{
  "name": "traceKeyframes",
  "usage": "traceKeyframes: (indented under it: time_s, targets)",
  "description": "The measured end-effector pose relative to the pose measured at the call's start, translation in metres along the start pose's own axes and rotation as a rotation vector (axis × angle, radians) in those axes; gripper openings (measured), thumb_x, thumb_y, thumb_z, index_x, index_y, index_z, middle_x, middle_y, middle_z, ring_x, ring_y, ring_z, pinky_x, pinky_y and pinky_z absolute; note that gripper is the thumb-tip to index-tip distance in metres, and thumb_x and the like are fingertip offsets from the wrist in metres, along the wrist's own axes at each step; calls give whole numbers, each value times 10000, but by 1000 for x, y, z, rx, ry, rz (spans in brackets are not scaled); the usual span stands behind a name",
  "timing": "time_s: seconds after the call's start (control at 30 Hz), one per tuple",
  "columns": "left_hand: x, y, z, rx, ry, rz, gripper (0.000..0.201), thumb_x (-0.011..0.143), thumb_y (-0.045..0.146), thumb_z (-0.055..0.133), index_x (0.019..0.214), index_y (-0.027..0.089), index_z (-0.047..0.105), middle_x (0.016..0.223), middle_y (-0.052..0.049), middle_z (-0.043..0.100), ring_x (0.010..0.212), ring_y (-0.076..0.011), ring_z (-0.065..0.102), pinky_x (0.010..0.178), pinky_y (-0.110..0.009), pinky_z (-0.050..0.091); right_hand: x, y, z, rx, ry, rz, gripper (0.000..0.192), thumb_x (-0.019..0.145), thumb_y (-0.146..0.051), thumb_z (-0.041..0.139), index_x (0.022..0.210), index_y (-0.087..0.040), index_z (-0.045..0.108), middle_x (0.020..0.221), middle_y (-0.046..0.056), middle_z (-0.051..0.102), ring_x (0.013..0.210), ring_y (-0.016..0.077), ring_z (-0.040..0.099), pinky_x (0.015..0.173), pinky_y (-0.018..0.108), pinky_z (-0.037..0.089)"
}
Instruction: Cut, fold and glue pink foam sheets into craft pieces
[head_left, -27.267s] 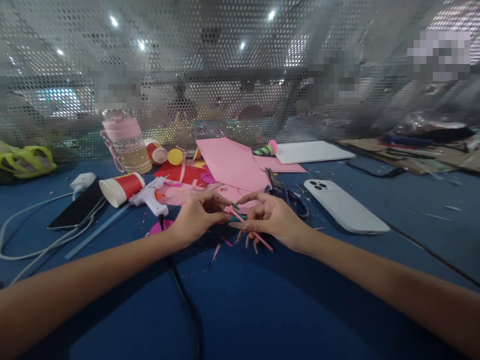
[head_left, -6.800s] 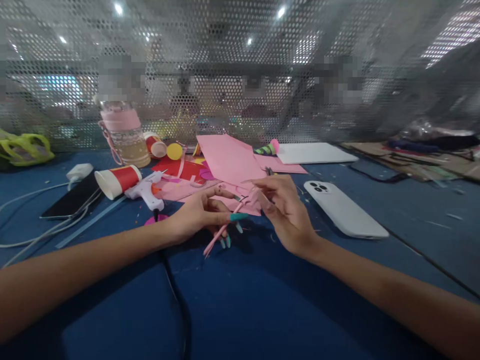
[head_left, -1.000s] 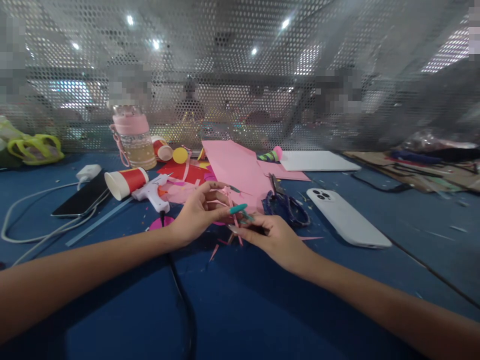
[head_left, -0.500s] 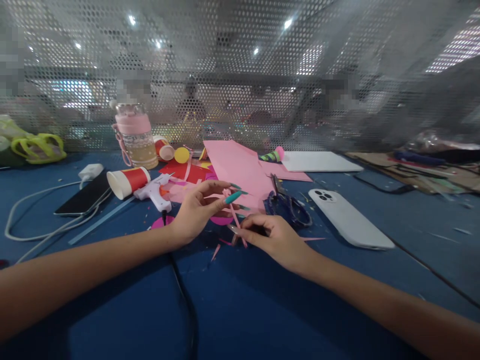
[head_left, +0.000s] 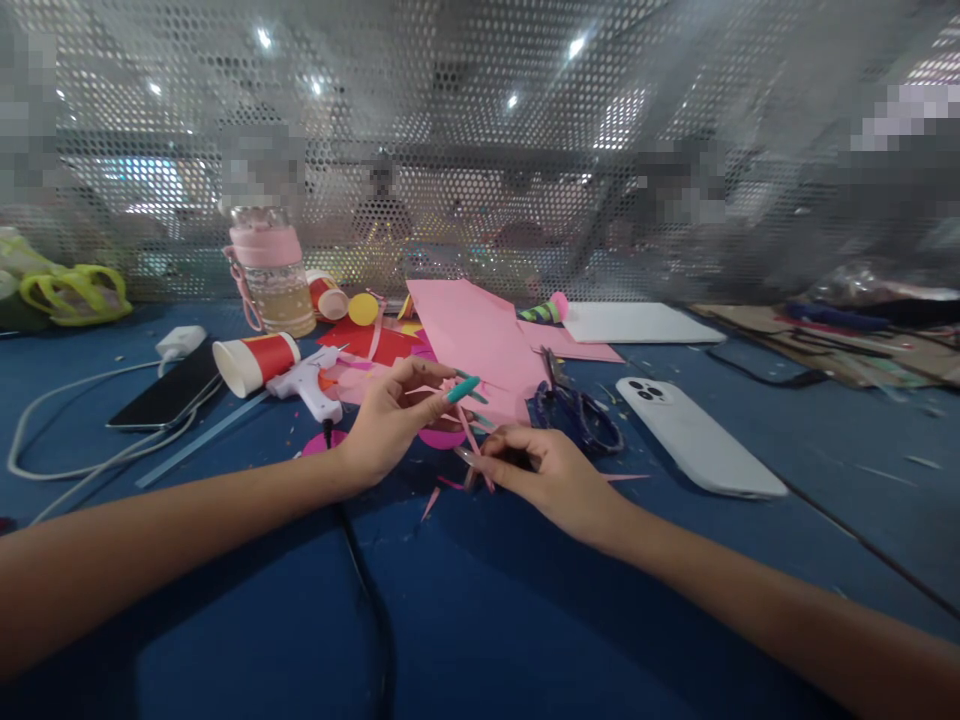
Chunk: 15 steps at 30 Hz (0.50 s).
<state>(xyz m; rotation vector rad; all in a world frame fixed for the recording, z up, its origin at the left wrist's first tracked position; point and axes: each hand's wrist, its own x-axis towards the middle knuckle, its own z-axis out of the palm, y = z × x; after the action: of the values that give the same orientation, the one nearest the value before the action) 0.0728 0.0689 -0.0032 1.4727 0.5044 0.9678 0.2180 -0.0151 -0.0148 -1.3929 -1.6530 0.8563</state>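
A narrow pink paper strip (head_left: 468,430) slants between my two hands, above the blue table. My left hand (head_left: 386,430), with long teal nails, pinches its upper end, where the paper looks bunched or curled. Lower down, my right hand (head_left: 551,480) grips the strip between thumb and fingers; some of those fingers are hidden. Behind the hands lie pink paper sheets (head_left: 480,335). Just beyond my right hand are blue-handled scissors (head_left: 592,420). A magenta paper circle (head_left: 442,438) shows partly beneath the strip, and small pink scraps (head_left: 430,503) lie in front.
Left of my hands are a white glue gun (head_left: 306,388), a red-and-white paper cup (head_left: 259,362), a black phone (head_left: 169,388) with a white cable, and a pink-topped bottle (head_left: 274,285). A white phone (head_left: 701,440) lies right. A perforated metal screen (head_left: 480,130) stands behind.
My left thumb and fingertips have shifted very slightly around the strip's upper end. My right hand keeps its pinch in nearly the same place.
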Motion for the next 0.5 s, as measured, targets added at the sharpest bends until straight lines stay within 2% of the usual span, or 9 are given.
traceKeyframes:
  time_s: [0.5]
  targets:
    - [0,-2,-2,-23,15,31,170,643,197,637,764,163,523,680,20,589,575,-91,586,559,-227,502,-2,-3,-1,-34,-4,37,258,758,-358,539,582,-174,584,594,25,604,544,123,516,523,252,388]
